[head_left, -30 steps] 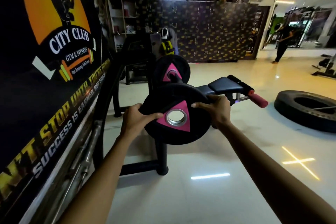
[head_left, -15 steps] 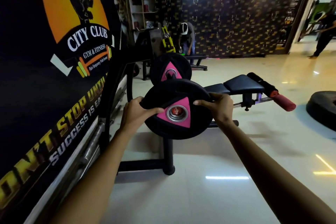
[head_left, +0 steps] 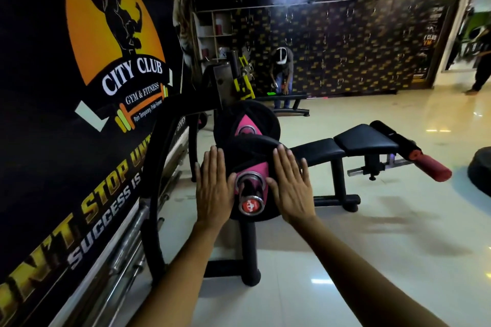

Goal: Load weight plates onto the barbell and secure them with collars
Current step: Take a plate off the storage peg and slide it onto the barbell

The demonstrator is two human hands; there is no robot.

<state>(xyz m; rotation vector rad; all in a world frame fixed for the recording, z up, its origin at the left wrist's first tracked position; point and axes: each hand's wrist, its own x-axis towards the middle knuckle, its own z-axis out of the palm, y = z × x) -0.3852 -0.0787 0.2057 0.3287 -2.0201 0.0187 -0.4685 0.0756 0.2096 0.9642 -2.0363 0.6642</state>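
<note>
A black weight plate (head_left: 252,151) with a pink triangle around its hole sits on the barbell sleeve (head_left: 248,194), whose chrome end with a red cap sticks out toward me. My left hand (head_left: 212,188) lies flat against the plate's left side, fingers straight and together. My right hand (head_left: 291,186) lies flat on its right side in the same way. Farther along the bar, at its other end, a second black and pink plate (head_left: 245,125) is partly hidden behind the near one. No collar shows on the sleeve.
A black bench (head_left: 345,146) with a red foot roller (head_left: 430,167) stands to the right, its rack post below the plate. A banner wall (head_left: 79,114) runs along the left. A person bends over at the back; a tyre (head_left: 481,175) lies at the right edge.
The plate was held by its rim in both hands before the bar; now it is threaded onto the sleeve, and both hands have let go of the rim and press flat on its face.
</note>
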